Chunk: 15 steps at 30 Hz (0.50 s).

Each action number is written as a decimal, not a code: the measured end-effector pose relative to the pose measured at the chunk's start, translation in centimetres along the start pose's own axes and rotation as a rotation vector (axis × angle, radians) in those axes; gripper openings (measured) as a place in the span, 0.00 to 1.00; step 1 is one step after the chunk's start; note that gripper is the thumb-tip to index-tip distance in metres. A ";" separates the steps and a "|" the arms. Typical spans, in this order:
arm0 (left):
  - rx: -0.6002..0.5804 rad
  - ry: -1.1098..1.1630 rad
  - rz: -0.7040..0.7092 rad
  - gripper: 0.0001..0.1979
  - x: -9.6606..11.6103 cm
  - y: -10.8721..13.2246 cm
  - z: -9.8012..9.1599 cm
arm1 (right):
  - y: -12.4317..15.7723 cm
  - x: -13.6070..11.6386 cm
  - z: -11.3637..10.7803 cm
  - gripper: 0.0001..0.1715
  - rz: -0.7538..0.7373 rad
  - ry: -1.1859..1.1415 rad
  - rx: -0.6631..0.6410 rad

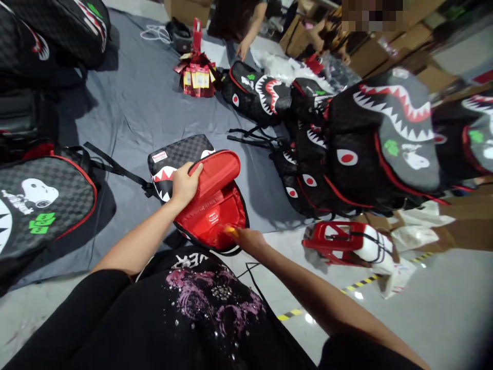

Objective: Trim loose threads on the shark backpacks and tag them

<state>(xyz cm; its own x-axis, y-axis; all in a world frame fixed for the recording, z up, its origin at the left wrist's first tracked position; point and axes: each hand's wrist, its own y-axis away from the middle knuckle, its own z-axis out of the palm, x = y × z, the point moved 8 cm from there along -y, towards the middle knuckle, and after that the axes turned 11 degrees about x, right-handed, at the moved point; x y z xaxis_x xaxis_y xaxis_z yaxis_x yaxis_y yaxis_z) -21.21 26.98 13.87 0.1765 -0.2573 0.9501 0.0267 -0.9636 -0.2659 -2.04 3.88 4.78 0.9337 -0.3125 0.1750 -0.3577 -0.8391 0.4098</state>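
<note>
A dark checkered backpack (pixel 177 149) with a shark-mouth print lies on the grey-covered table in front of me. It is unzipped, and its red lining (pixel 200 218) shows. My left hand (pixel 186 184) grips the edge of the raised flap (pixel 217 172), thumb on its red inner side. At the opening's right edge, my right hand (pixel 249 241) is closed on a small yellow-orange object (pixel 231 231) pointing into the bag. Blur hides what kind of object this is.
Stacked shark-print backpacks (pixel 385 128) stand at right, more (pixel 46 200) at left. Red packets with yellow labels (pixel 199 77) sit at the back near a co-worker's hand (pixel 243 49). A red-and-white item (pixel 346 244) lies on the right, beyond the table edge.
</note>
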 end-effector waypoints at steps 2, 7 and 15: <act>-0.033 0.001 -0.003 0.18 0.3 0.4 0.4 | -0.9 -0.5 0.2 0.19 0.000 0.019 0.042; -0.097 0.041 0.009 0.16 1.4 1.8 1.1 | -5.6 -5.9 0.4 0.22 -0.146 -0.085 0.182; 0.050 -0.062 0.044 0.17 -0.3 0.4 -1.0 | -8.9 -4.3 0.8 0.24 0.104 -0.257 0.390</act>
<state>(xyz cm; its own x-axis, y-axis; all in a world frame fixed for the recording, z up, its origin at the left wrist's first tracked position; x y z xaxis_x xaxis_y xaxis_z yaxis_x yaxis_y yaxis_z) -22.27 26.55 13.67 0.2392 -0.2924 0.9259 0.0664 -0.9464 -0.3160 -2.83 12.36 -0.32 0.8855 -0.4620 -0.0500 -0.4612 -0.8869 0.0269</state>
